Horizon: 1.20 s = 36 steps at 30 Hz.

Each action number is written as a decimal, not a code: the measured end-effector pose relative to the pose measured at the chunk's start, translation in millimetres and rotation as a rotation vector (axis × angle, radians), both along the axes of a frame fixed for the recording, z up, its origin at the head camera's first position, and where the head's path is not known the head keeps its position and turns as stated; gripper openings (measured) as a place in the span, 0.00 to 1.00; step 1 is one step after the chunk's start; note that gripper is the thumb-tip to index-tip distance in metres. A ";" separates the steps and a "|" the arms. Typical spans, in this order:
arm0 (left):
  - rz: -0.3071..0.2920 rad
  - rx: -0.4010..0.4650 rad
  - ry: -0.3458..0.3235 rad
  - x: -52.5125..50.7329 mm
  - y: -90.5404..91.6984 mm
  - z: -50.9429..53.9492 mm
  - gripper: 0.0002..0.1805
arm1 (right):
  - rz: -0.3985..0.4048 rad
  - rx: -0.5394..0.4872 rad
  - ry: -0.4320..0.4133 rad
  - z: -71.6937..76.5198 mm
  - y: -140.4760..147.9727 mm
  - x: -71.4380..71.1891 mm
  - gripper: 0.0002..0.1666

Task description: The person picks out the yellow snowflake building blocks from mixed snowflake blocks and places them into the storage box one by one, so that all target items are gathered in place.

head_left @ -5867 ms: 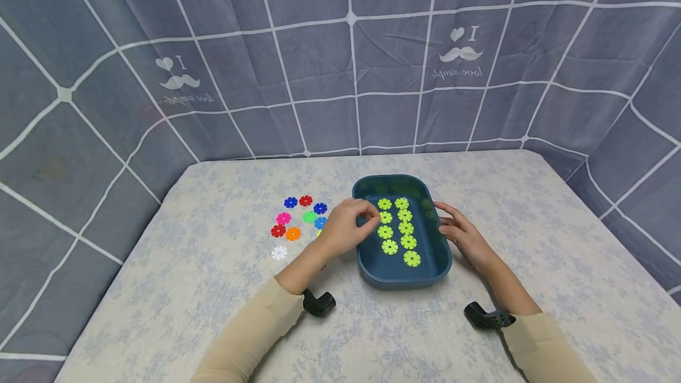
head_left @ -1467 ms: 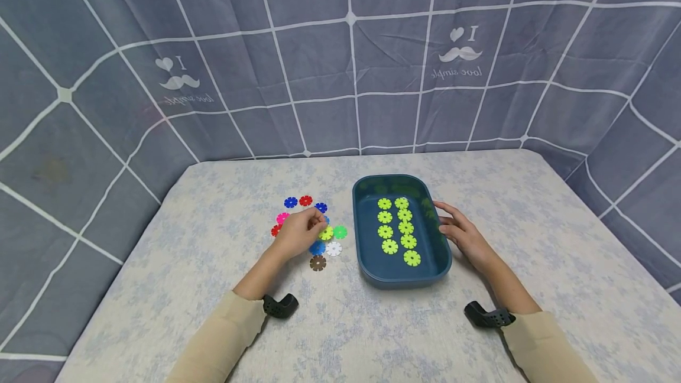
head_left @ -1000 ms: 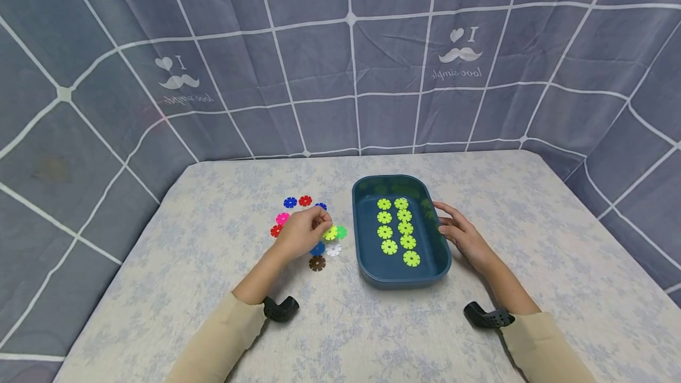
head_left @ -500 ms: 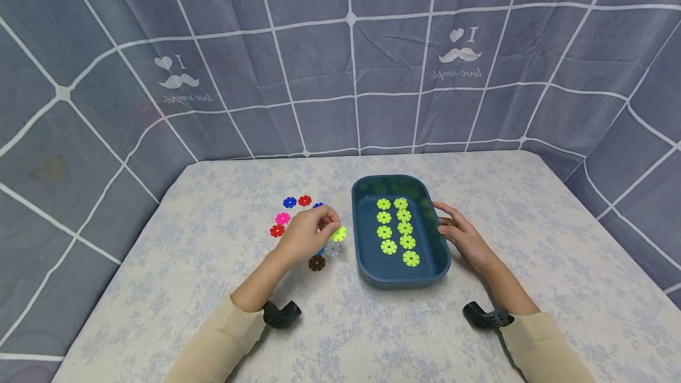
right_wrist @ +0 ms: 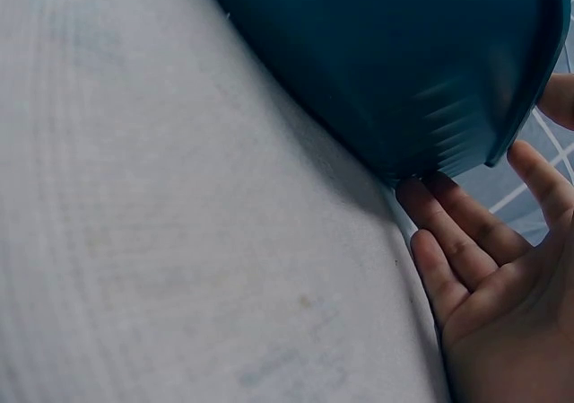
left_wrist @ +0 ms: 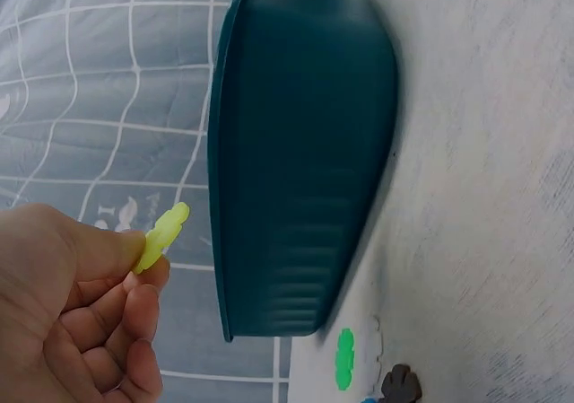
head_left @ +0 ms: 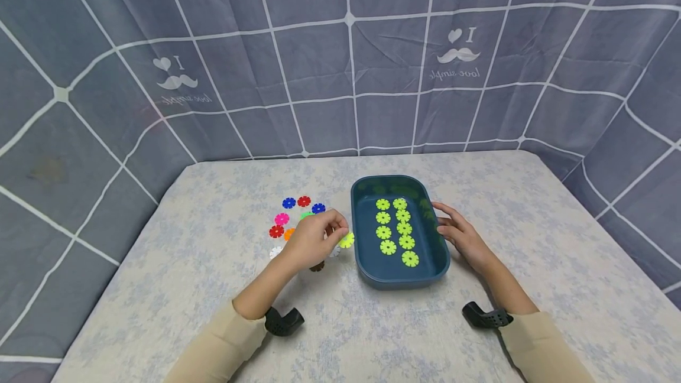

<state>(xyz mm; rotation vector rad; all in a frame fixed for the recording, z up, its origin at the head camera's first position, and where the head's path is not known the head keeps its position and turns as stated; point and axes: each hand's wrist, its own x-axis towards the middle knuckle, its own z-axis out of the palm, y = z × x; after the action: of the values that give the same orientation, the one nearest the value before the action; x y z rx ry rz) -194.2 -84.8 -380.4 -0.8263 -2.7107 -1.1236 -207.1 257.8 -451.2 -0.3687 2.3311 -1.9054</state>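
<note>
My left hand (head_left: 314, 239) pinches a yellow-green snowflake disc (left_wrist: 164, 238) between thumb and index finger, just outside the left wall of a dark teal plastic bin (head_left: 402, 283). In the left wrist view the disc is held on edge, apart from the bin's side. Inside the bin lie several matching discs, among them one yellow-green disc (head_left: 410, 259) near the front, set out in two rows. Extended fingers of my right hand (head_left: 466, 240) touch the bin's right wall; the right wrist view shows those fingers (right_wrist: 448, 241) low against it.
Left of the bin lie loose discs in other colours, including a red disc (head_left: 276, 231), a pink disc (head_left: 282, 218), a blue disc (head_left: 289, 203) and a brown disc (head_left: 317, 266). My left hand covers some. A grey curtain (head_left: 319, 64) hangs behind the cloth-covered table (head_left: 213, 276).
The left hand was over the bin, then back among the loose discs, where it took a yellow-green disc. It has since carried that disc right toward the bin. The right hand stays put.
</note>
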 end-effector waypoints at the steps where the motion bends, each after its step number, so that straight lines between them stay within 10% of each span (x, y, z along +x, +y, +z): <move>1: -0.008 -0.001 0.001 0.4 0.6 -0.2 0.03 | -0.001 0.000 -0.001 -0.2 0.0 -0.2 0.35; 36: -0.240 -0.007 -0.026 0.2 53.1 8.8 0.02 | 0.022 -0.024 0.020 0.7 0.7 0.4 0.34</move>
<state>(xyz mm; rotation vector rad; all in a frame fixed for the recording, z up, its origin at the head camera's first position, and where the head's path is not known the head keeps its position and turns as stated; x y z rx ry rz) -194.0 -31.6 -371.6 -1.1714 -2.6921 -1.1740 -206.7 258.6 -450.5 -0.4160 2.3090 -1.9297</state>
